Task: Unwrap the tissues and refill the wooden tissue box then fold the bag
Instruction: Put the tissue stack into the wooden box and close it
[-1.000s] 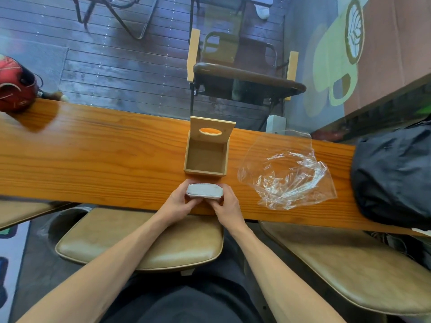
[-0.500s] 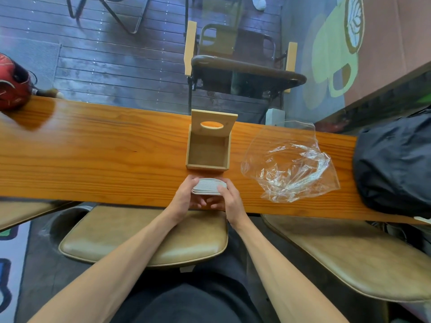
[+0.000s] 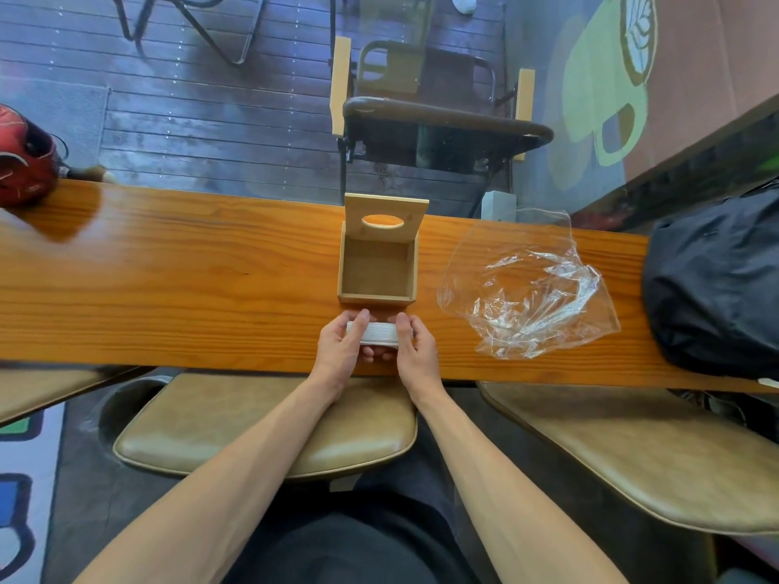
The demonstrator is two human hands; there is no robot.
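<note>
A stack of white tissues (image 3: 379,333) is held on edge between my left hand (image 3: 342,349) and my right hand (image 3: 415,351), just in front of the wooden tissue box (image 3: 376,297). The box stands open and empty on the long wooden counter (image 3: 168,280). Its lid (image 3: 384,214), with an oval slot, is tipped up at the back. The crumpled clear plastic bag (image 3: 531,292) lies on the counter to the right of the box, touched by neither hand.
A black bag (image 3: 716,284) rests on the counter's right end and a red helmet (image 3: 23,158) on its left end. Padded stools (image 3: 269,427) sit below the near edge. Beyond the counter is a glass pane with a chair (image 3: 438,124) outside.
Both hands have turned the tissue stack from lying flat to standing on edge and carried it a little closer to the box. The bag and box have not moved.
</note>
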